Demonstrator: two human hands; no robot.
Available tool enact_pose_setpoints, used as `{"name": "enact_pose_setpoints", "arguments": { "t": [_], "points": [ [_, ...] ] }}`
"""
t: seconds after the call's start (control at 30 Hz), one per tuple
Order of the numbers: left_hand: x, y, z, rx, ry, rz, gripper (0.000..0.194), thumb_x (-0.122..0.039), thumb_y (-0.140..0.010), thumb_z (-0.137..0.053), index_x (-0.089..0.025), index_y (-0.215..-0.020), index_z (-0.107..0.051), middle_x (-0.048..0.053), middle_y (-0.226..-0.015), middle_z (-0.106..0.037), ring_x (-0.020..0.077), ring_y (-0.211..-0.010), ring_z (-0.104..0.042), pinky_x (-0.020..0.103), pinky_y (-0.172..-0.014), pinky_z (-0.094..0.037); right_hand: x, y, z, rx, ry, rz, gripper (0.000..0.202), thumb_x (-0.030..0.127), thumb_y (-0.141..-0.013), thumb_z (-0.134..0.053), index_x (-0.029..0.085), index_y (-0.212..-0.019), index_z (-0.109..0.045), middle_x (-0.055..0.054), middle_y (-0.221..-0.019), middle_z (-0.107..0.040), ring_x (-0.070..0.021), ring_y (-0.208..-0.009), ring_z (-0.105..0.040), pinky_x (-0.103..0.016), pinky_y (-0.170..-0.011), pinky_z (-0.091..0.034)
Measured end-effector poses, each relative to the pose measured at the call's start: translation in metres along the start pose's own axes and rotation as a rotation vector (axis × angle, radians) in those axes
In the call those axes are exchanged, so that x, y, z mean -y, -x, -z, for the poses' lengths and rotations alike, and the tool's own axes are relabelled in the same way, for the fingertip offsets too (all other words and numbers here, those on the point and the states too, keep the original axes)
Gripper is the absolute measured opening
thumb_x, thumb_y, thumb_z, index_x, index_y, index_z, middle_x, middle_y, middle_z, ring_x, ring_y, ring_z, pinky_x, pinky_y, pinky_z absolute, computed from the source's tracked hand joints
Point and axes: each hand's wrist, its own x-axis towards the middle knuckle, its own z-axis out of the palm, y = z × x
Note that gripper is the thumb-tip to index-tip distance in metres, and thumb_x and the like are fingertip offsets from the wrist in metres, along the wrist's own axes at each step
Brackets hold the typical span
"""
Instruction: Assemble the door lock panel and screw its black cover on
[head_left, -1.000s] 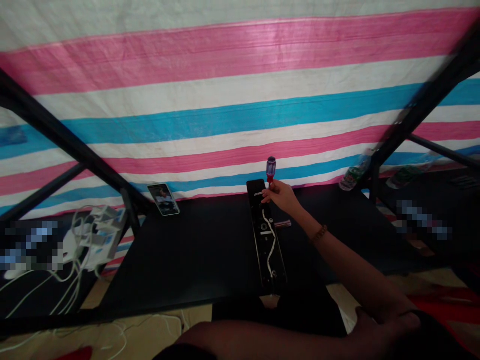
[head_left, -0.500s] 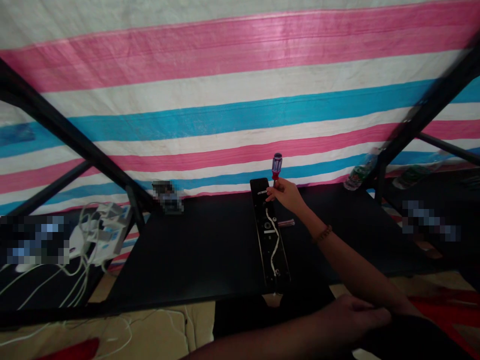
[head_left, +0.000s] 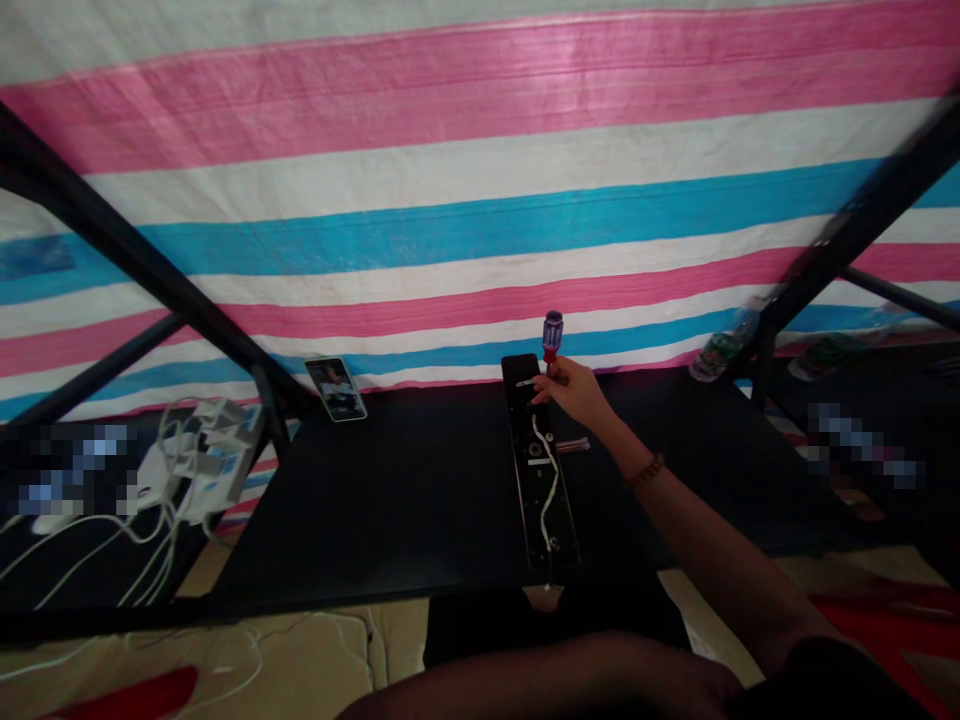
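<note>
My right hand (head_left: 571, 388) is closed on a screwdriver (head_left: 553, 335) with a clear purplish and red handle. It holds the screwdriver upright over the far end of a long black lock panel (head_left: 538, 500). The panel lies lengthwise on the black table, and its open back faces up. A white cable (head_left: 550, 490) runs along it, and a shiny lever handle (head_left: 574, 445) sticks out on its right side. Low in the view, my left forearm crosses my body. My left hand (head_left: 712, 685) is dark beside my right arm, its fingers hidden.
A phone (head_left: 336, 390) leans at the table's back left. White power strips and cables (head_left: 221, 460) lie on the left. Plastic bottles (head_left: 720, 350) stand or lie at the back right. Black frame posts (head_left: 847, 235) rise on both sides before a striped sheet (head_left: 480, 240).
My left hand has dropped lower and closer to my body, partly out of view. My right hand and the screwdriver stay at nearly the same spot over the panel.
</note>
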Motion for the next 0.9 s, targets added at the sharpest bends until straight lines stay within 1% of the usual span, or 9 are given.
{"name": "enact_pose_setpoints", "arguments": {
  "t": [0.1, 0.17, 0.33, 0.43, 0.53, 0.6, 0.67, 0.77, 0.9],
  "points": [
    [0.000, 0.014, 0.010, 0.086, -0.229, 0.139, 0.035, -0.053, -0.062, -0.084, -0.020, -0.061, -0.072, 0.000, -0.059, -0.064, 0.0185, -0.047, -0.060, 0.034, -0.047, -0.051, -0.001, 0.000, 0.001, 0.009, -0.010, -0.001, 0.042, 0.054, -0.078, -0.074, 0.024, -0.075, -0.044, 0.001, -0.069, -0.068, -0.0232, -0.059, -0.075, -0.029, -0.052, -0.059],
    [-0.006, 0.022, 0.012, 0.016, -0.267, 0.137, 0.033, -0.053, -0.067, -0.080, -0.021, -0.065, -0.072, -0.001, -0.061, -0.065, 0.0147, -0.047, -0.056, 0.029, -0.047, -0.047, -0.001, 0.000, 0.002, 0.003, -0.001, -0.002, 0.042, 0.055, -0.078, -0.074, 0.024, -0.075, -0.044, 0.001, -0.069, -0.068, -0.0240, -0.059, -0.075, -0.029, -0.051, -0.059],
    [-0.034, 0.046, 0.012, -0.107, -0.194, -0.051, 0.035, -0.045, -0.063, -0.084, -0.022, -0.089, -0.077, -0.003, -0.080, -0.070, 0.0130, -0.065, -0.060, 0.025, -0.063, -0.047, 0.002, 0.002, 0.000, -0.018, 0.038, -0.032, 0.042, 0.056, -0.076, -0.076, 0.025, -0.078, -0.048, 0.001, -0.066, -0.068, -0.0262, -0.061, -0.076, -0.033, -0.053, -0.060],
    [-0.044, 0.059, 0.014, -0.119, -0.193, -0.201, 0.037, -0.046, -0.064, -0.085, -0.020, -0.087, -0.075, -0.003, -0.082, -0.068, 0.0126, -0.070, -0.059, 0.024, -0.064, -0.045, 0.003, 0.004, -0.002, -0.026, 0.042, -0.029, 0.041, 0.055, -0.076, -0.076, 0.025, -0.078, -0.048, 0.001, -0.067, -0.069, -0.0262, -0.061, -0.076, -0.033, -0.054, -0.060],
    [-0.045, 0.059, 0.018, -0.155, -0.205, -0.271, 0.037, -0.048, -0.065, -0.084, -0.017, -0.079, -0.069, -0.003, -0.076, -0.063, 0.0108, -0.067, -0.054, 0.022, -0.059, -0.039, 0.003, 0.005, -0.003, -0.026, 0.031, -0.009, 0.040, 0.055, -0.078, -0.074, 0.025, -0.076, -0.047, 0.000, -0.067, -0.069, -0.0249, -0.060, -0.075, -0.032, -0.054, -0.060],
    [-0.045, 0.056, 0.026, -0.278, -0.217, -0.305, 0.036, -0.047, -0.068, -0.083, -0.016, -0.072, -0.063, -0.005, -0.069, -0.057, 0.0090, -0.063, -0.048, 0.021, -0.057, -0.033, 0.002, 0.005, -0.003, -0.030, 0.023, -0.007, 0.041, 0.055, -0.079, -0.073, 0.025, -0.075, -0.046, 0.000, -0.068, -0.069, -0.0240, -0.059, -0.075, -0.031, -0.054, -0.059],
    [-0.048, 0.056, 0.038, -0.490, -0.243, -0.359, 0.037, -0.045, -0.073, -0.079, -0.017, -0.065, -0.056, -0.006, -0.063, -0.049, 0.0082, -0.060, -0.042, 0.022, -0.056, -0.030, 0.001, 0.006, -0.003, -0.042, 0.018, -0.014, 0.042, 0.056, -0.078, -0.074, 0.024, -0.075, -0.046, 0.000, -0.069, -0.069, -0.0233, -0.059, -0.075, -0.030, -0.053, -0.059],
    [-0.057, 0.075, 0.061, -0.767, -0.236, -0.431, 0.043, -0.051, -0.079, -0.070, -0.019, -0.061, -0.049, -0.006, -0.057, -0.045, 0.0089, -0.056, -0.040, 0.023, -0.055, -0.030, -0.001, 0.008, -0.001, -0.063, -0.005, -0.013, 0.043, 0.058, -0.077, -0.074, 0.024, -0.076, -0.048, 0.000, -0.071, -0.069, -0.0228, -0.059, -0.075, -0.029, -0.053, -0.059],
    [-0.070, 0.118, 0.082, -0.833, -0.081, -0.608, 0.049, -0.064, -0.083, -0.061, -0.021, -0.065, -0.046, -0.007, -0.048, -0.044, 0.0093, -0.047, -0.041, 0.023, -0.052, -0.033, 0.000, 0.013, -0.001, -0.110, -0.020, -0.002, 0.042, 0.059, -0.078, -0.073, 0.023, -0.080, -0.052, 0.000, -0.073, -0.069, -0.0227, -0.061, -0.075, -0.029, -0.054, -0.060]
  ]
}}
